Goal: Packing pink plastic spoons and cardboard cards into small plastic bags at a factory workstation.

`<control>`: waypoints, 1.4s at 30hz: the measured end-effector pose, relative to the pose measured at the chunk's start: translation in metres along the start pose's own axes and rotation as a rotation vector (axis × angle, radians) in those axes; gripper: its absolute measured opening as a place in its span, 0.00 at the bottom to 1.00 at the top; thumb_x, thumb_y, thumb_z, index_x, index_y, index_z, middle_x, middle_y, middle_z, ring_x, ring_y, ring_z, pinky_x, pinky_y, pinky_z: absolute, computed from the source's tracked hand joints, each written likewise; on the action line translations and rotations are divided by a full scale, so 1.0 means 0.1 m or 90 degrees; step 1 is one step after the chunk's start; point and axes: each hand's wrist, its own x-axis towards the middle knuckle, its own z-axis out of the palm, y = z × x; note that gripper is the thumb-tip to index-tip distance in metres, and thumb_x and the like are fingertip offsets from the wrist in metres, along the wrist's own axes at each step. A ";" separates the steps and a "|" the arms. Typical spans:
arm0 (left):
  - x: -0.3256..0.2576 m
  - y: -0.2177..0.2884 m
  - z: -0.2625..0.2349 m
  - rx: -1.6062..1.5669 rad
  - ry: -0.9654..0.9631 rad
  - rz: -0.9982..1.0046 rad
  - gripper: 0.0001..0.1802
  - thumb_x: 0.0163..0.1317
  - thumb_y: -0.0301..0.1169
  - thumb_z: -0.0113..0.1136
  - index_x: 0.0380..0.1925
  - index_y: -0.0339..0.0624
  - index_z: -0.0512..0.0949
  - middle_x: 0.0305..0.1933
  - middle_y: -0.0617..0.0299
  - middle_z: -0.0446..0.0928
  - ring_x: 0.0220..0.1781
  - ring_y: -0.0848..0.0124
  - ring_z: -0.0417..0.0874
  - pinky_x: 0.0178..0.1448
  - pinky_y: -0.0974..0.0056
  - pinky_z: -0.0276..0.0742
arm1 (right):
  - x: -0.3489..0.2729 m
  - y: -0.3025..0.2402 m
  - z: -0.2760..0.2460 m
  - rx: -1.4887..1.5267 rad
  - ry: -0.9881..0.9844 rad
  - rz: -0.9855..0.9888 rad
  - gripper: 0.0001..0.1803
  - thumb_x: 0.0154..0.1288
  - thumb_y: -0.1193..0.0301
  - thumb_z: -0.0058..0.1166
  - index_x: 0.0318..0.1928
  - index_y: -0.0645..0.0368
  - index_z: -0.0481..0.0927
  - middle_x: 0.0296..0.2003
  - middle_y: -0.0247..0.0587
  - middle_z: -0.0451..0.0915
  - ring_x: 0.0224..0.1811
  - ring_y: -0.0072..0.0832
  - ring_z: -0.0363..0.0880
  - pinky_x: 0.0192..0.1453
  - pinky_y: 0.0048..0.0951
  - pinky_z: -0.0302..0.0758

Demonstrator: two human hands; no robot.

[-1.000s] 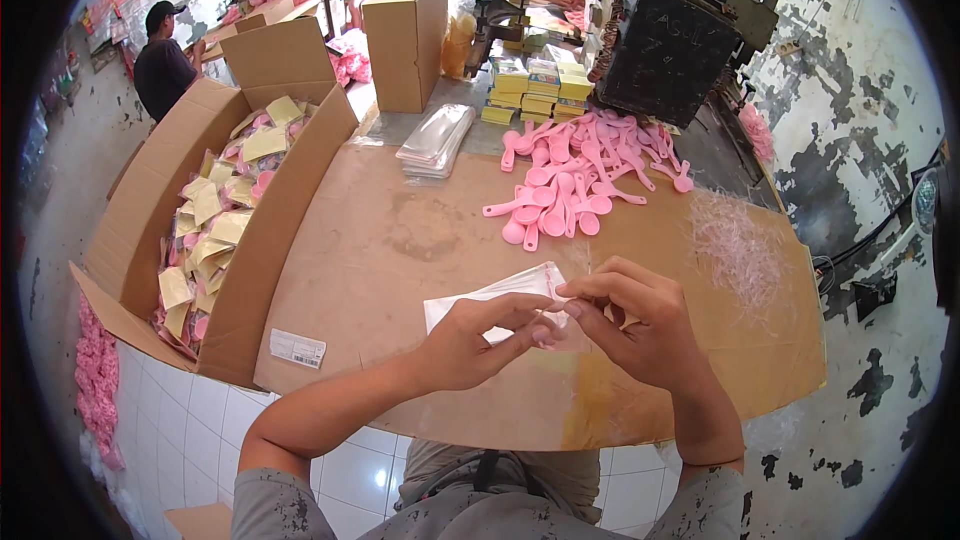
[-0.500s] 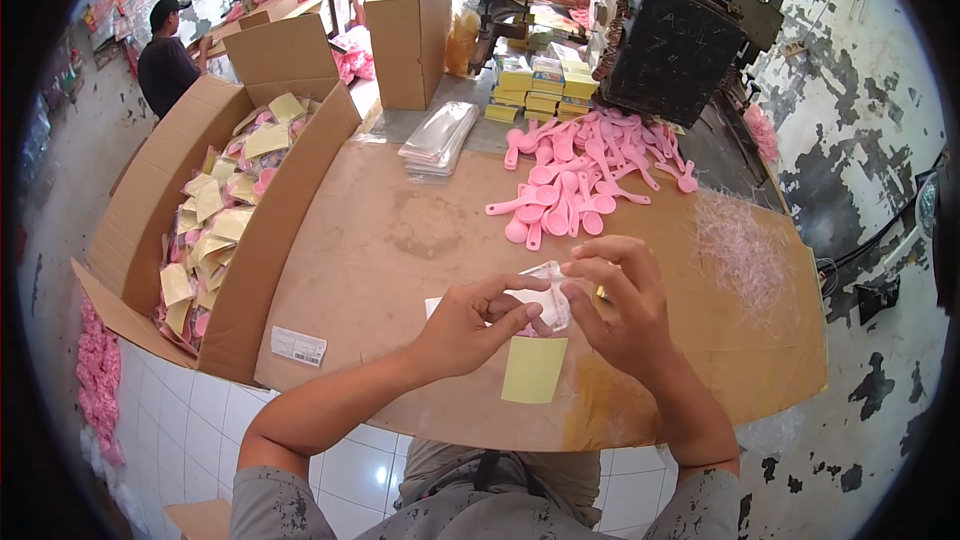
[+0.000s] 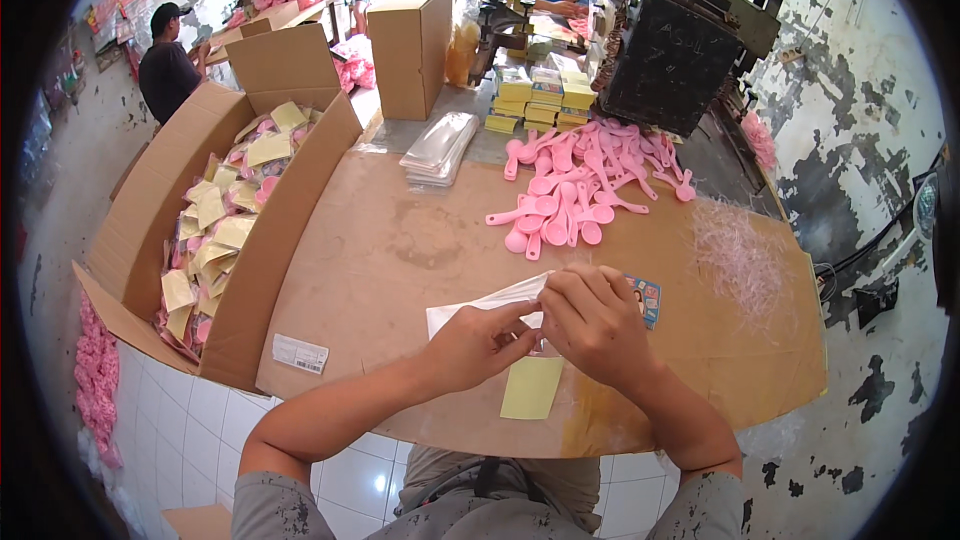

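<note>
My left hand point(image 3: 482, 342) and my right hand point(image 3: 592, 325) meet over the near middle of the table, fingertips pinched together. Between them is what looks like the top of a small clear plastic bag point(image 3: 541, 346), mostly covered by my fingers, with a bit of pink showing. A pale yellow card point(image 3: 532, 388) shows just below the fingers. White, glossy flat bags point(image 3: 465, 312) lie behind my left hand. Beside my right hand's far side, a blue printed card point(image 3: 646, 302) is partly covered. Farther back spreads a pile of pink measuring spoons point(image 3: 575, 190).
At left, an open carton point(image 3: 285, 270) holds many packed bags with yellow cards. Clear bags point(image 3: 440, 148) and stacked cards point(image 3: 545, 95) sit at the back, near a black machine point(image 3: 668, 50). Thin plastic strips point(image 3: 742, 255) lie at right. A person point(image 3: 170, 65) works beyond the carton.
My right hand has come down and left, its raised fingers closing against my left hand. The blue printed card beside it is now more exposed. The yellow card has shifted slightly toward me.
</note>
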 end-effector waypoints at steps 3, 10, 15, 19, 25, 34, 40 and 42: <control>0.01 0.08 -0.01 0.044 -0.017 0.000 0.21 0.71 0.27 0.63 0.62 0.36 0.76 0.32 0.52 0.88 0.30 0.72 0.89 0.36 0.65 0.84 | 0.03 0.06 0.02 0.003 -0.067 0.027 0.14 0.50 0.71 0.65 0.39 0.58 0.78 0.41 0.40 0.76 0.49 0.37 0.78 0.56 0.38 0.70; 0.03 0.07 -0.11 -0.141 -0.027 -0.087 0.19 0.73 0.26 0.60 0.63 0.36 0.76 0.35 0.55 0.89 0.38 0.75 0.89 0.46 0.68 0.84 | -0.42 0.93 -0.56 0.641 -0.056 0.624 0.06 0.72 0.69 0.52 0.39 0.59 0.73 0.26 0.34 0.74 0.27 0.19 0.75 0.30 0.25 0.72; 0.09 -0.05 -0.10 -0.245 0.022 -0.134 0.20 0.76 0.26 0.57 0.65 0.34 0.72 0.41 0.54 0.88 0.44 0.76 0.87 0.49 0.69 0.82 | -1.66 2.10 -1.02 -0.018 -0.036 0.737 0.19 0.67 0.77 0.53 0.58 0.59 0.71 0.43 0.46 0.77 0.46 0.32 0.77 0.50 0.31 0.73; 0.10 -0.07 -0.05 -0.299 0.055 -0.170 0.21 0.76 0.25 0.57 0.66 0.34 0.71 0.43 0.54 0.88 0.43 0.77 0.86 0.50 0.69 0.82 | -2.46 2.28 -0.88 -0.440 -0.180 0.711 0.35 0.61 0.84 0.56 0.71 0.59 0.67 0.63 0.59 0.73 0.68 0.46 0.71 0.72 0.43 0.67; 0.10 -0.10 -0.05 -0.289 0.042 -0.167 0.22 0.77 0.26 0.56 0.68 0.33 0.69 0.44 0.54 0.88 0.45 0.78 0.85 0.51 0.70 0.81 | -1.58 1.64 -0.88 -0.320 -0.026 0.583 0.29 0.62 0.82 0.58 0.66 0.60 0.74 0.61 0.54 0.77 0.65 0.48 0.74 0.70 0.44 0.69; 0.08 -0.05 -0.06 -0.267 0.064 -0.155 0.22 0.78 0.29 0.55 0.67 0.35 0.69 0.43 0.54 0.88 0.44 0.78 0.85 0.48 0.70 0.80 | -0.23 0.22 -0.12 0.669 -0.221 0.410 0.23 0.70 0.71 0.63 0.63 0.60 0.77 0.41 0.34 0.82 0.41 0.22 0.80 0.47 0.26 0.76; 0.08 -0.09 -0.09 -0.281 0.078 -0.142 0.22 0.77 0.29 0.56 0.67 0.35 0.69 0.45 0.54 0.87 0.45 0.76 0.86 0.48 0.69 0.81 | -0.32 0.24 0.19 0.925 -0.228 0.515 0.20 0.71 0.75 0.62 0.61 0.63 0.77 0.40 0.31 0.81 0.42 0.16 0.78 0.46 0.23 0.75; 0.09 -0.10 -0.09 -0.325 0.066 -0.164 0.23 0.76 0.29 0.59 0.66 0.30 0.70 0.47 0.52 0.87 0.47 0.74 0.87 0.49 0.69 0.83 | -0.39 0.26 0.22 0.927 -0.223 0.514 0.18 0.71 0.76 0.62 0.60 0.64 0.78 0.40 0.30 0.81 0.42 0.15 0.78 0.46 0.22 0.75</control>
